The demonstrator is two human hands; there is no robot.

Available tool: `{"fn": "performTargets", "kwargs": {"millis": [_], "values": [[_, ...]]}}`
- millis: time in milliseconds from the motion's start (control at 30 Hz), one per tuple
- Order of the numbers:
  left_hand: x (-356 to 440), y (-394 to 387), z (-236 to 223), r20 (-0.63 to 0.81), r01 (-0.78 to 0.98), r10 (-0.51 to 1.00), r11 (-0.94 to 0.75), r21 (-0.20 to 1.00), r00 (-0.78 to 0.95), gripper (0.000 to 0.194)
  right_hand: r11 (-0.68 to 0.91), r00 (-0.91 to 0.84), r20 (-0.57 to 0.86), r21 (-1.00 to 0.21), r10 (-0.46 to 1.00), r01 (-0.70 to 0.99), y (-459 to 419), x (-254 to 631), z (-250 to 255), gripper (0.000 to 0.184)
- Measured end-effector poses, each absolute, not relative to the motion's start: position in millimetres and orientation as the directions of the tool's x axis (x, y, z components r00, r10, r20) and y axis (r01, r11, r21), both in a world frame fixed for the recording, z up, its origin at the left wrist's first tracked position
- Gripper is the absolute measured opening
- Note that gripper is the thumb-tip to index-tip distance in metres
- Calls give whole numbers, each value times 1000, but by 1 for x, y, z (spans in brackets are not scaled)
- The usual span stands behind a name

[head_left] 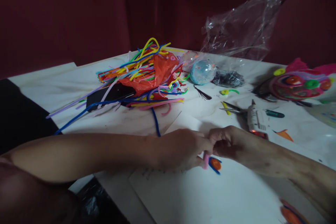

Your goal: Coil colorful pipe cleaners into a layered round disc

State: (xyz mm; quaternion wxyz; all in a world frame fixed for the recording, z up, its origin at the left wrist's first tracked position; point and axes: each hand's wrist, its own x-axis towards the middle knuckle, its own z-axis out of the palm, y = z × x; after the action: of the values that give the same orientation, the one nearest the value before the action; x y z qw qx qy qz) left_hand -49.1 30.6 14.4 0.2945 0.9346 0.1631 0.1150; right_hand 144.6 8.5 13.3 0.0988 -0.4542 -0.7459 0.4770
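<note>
Over the white paper (183, 196), my left hand (181, 148) and my right hand (228, 142) meet at the fingertips. A short piece of pink pipe cleaner (206, 161) pokes out below my left fingers, which are closed on it. My right fingers are pinched together against the left ones; what lies between them is hidden. Just under the hands is an orange coil (216, 163) edged with blue pipe cleaner (214, 170). Another orange coil (291, 214) with a dark edge shows at the lower right.
A heap of coloured pipe cleaners (141, 66) covers the back left, around a black flat object (110, 96). Behind are a clear blue-tinted ball (202, 71) and plastic wrap (236, 24). Scissors (232, 108), a glue gun (256, 117) and a decorated colourful figure (301, 84) lie right.
</note>
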Motion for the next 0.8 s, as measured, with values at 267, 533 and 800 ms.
{"fn": "performTargets", "kwargs": {"millis": [267, 533, 800], "values": [[-50, 29, 13, 131, 218, 345, -800, 558, 930, 8, 150, -525, -293, -749, 799, 646, 8, 148, 7, 35], [-47, 24, 13, 95, 300, 365, -867, 399, 926, 16, 194, -526, -238, -745, 817, 638, 7, 155, -4, 31], [-45, 21, 20, 37, 319, 348, -893, 318, 937, 19, 206, -537, -187, -782, 823, 588, 8, 162, -14, 23]]}}
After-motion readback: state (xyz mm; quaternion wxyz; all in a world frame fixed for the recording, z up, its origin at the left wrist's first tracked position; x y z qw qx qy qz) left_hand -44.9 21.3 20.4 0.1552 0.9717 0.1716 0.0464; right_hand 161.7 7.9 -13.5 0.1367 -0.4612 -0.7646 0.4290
